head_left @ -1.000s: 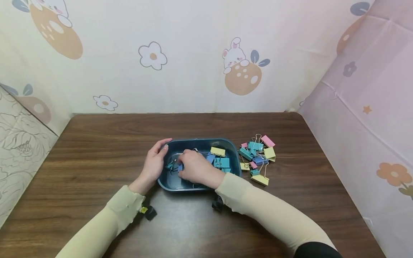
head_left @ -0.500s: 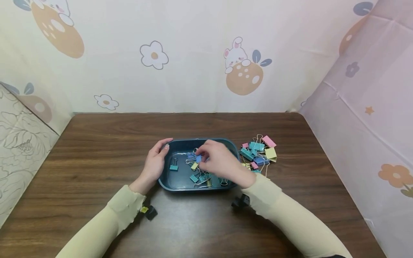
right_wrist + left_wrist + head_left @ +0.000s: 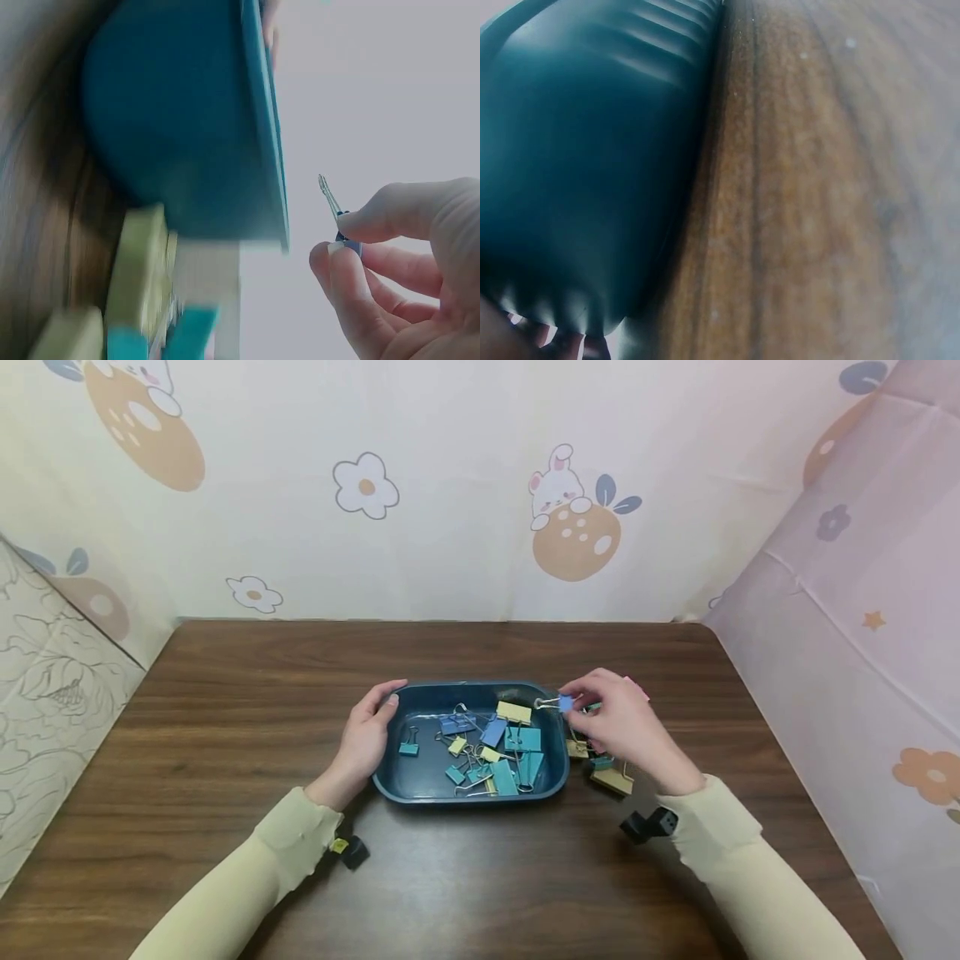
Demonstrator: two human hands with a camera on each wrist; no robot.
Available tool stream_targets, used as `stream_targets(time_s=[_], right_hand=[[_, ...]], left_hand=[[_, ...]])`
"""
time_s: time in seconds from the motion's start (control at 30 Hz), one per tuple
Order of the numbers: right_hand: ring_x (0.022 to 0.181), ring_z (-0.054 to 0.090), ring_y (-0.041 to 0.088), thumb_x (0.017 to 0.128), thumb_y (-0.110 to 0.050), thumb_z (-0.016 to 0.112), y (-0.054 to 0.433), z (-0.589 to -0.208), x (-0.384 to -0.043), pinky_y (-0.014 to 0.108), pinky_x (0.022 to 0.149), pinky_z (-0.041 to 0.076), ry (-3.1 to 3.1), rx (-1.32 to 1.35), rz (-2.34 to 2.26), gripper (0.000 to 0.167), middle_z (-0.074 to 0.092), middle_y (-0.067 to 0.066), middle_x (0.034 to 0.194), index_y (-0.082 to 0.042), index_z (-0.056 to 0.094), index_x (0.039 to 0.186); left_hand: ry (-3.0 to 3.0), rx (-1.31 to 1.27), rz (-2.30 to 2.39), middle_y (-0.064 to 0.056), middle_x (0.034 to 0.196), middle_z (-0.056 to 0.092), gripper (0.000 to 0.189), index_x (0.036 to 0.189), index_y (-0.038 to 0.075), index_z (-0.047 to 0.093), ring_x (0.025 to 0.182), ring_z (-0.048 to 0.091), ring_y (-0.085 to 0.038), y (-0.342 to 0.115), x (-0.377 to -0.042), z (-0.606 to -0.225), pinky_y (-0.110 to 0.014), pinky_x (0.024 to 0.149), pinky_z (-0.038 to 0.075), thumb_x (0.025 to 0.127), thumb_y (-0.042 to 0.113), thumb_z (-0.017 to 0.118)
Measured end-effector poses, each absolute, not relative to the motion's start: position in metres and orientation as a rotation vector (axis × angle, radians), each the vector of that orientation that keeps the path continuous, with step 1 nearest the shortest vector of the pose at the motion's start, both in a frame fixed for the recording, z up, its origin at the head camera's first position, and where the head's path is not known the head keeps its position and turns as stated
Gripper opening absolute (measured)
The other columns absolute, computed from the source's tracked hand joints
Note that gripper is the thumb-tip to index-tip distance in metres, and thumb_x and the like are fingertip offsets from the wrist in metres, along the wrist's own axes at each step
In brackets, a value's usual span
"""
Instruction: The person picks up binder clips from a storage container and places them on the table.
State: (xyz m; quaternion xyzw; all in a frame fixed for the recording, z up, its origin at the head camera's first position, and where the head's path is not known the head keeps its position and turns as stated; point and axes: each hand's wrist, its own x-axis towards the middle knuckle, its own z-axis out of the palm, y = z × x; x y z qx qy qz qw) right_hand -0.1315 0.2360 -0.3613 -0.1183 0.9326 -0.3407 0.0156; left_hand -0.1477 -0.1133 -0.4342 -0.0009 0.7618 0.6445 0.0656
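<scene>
My left hand (image 3: pixel 362 745) holds the left end of a dark blue tray (image 3: pixel 420 778), its thumb over the rim and its fingers along the outside. Between thumb and fingertips, my right hand (image 3: pixel 622 718) pinches a small blue binder clip (image 3: pixel 566 702) above the tray's right rim. The wire handles of that clip point left; in the right wrist view they stick up past the thumb. Inside the tray lie several loose binder clips: a teal one (image 3: pixel 408 749) sits apart at the left, while a yellow one (image 3: pixel 514 712) and others crowd the middle and right.
On the table right of the tray is a pile of binder clips, including a yellow one (image 3: pixel 613 781); my right hand hides much of it. The brown wooden table (image 3: pixel 262 693) ends at a patterned cloth (image 3: pixel 450 543) behind, with more cloth along the right side.
My right hand has lifted the blue binder clip out from among those in the tray and carried it right, over the rim toward the pile. My left hand keeps its hold.
</scene>
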Motion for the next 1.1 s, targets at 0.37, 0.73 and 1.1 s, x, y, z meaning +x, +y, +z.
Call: stream_targets(time_s=[0.37, 0.73, 1.1], right_hand=[[0.091, 0.065, 0.03, 0.087, -0.011, 0.071, 0.29, -0.373, -0.138, 0.041, 0.072, 0.055, 2.975, -0.253, -0.783, 0.029, 0.062, 0.016, 0.105, 0.002, 0.069, 0.114], [0.091, 0.067, 0.032, 0.089, -0.014, 0.072, 0.304, -0.39, -0.145, 0.042, 0.073, 0.056, 2.944, -0.172, -0.732, 0.029, 0.067, 0.021, 0.105, 0.004, 0.069, 0.112], [0.087, 0.063, 0.029, 0.09, -0.012, 0.07, 0.285, -0.368, -0.144, 0.039, 0.069, 0.054, 2.987, -0.239, -0.763, 0.026, 0.068, 0.016, 0.099, 0.001, 0.07, 0.112]], left_hand=[[2.308, -0.001, 1.929, -0.003, 0.15, 0.044, 0.039, 0.145, 0.014, 0.049, 0.141, 0.034, -0.024, -0.113, -0.148, -0.435, -0.053, 0.117, 0.02, 0.109, 0.025, 0.038], [2.309, -0.008, 1.936, -0.002, 0.15, 0.044, 0.039, 0.144, 0.015, 0.05, 0.142, 0.033, -0.022, -0.113, -0.148, -0.434, -0.051, 0.117, 0.02, 0.109, 0.025, 0.038], [2.307, 0.001, 1.934, -0.002, 0.151, 0.043, 0.039, 0.145, 0.015, 0.049, 0.142, 0.033, -0.023, -0.113, -0.149, -0.435, -0.052, 0.117, 0.02, 0.109, 0.025, 0.038]])
